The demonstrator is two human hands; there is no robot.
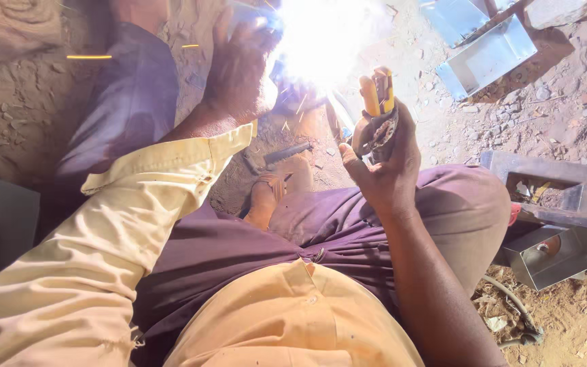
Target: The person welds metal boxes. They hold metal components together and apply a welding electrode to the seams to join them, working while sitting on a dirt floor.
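Beside the arc glare [321, 37], right hand [382, 170] grips electrode holder [377, 102]; left hand [239, 68] nearby.

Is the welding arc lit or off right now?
Lit: a white glare flares beyond the yellow-handled holder gripped in the right hand, sparks flying past the left hand.

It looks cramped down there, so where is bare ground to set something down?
Bare sandy ground lies left of the left hand. More shows at upper right, between the folded sheet-metal pieces and the steel box frame. It is crowded around the welding flash and the right hand gripping the yellow-handled electrode holder.
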